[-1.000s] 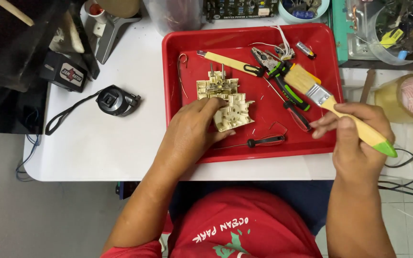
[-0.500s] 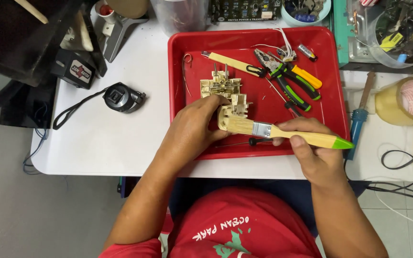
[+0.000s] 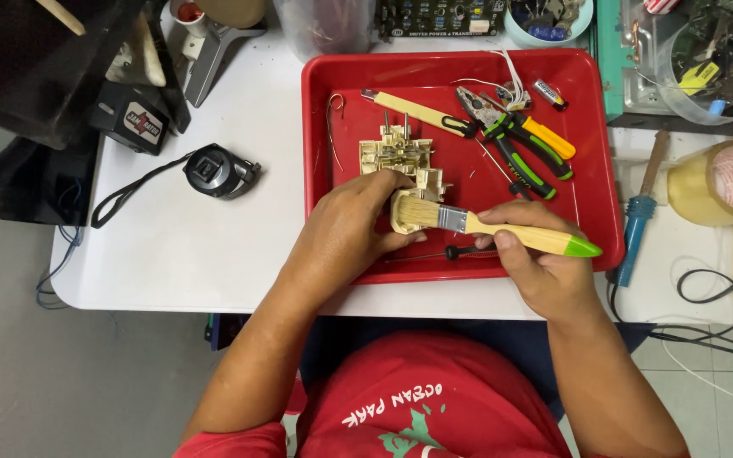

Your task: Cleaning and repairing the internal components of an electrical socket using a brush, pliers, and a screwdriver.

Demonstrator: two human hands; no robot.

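Since a second ago, the paintbrush [image 3: 502, 231] has swung down from beside the red tray's right edge to lie across its front, bristles now against the cream plastic part. Right hand [image 3: 545, 263] has its grip clamped on the brush's wooden handle, thumb on top, with the green tip pointing right. Left hand [image 3: 345, 233] has its grip closed on the cream plastic switch assembly [image 3: 400, 165], fingers curled over its near end, holding it down on the tray floor. Bristles touch the assembly just beside the left fingertips.

Just beneath the brush lies a small black-handled screwdriver [image 3: 456, 253], near the front wall of the red tray [image 3: 324, 119]. Farther back in the tray are green-and-black pliers [image 3: 511, 148], orange-handled cutters [image 3: 545, 136], and a cream utility knife [image 3: 417, 113]. The tray rests on the white counter [image 3: 171, 246]. On the counter to the left sits a black tape measure [image 3: 214, 170] with a strap. To the tray's right lie a blue-handled soldering iron [image 3: 638, 216] and a roll of tan tape [image 3: 727, 182].
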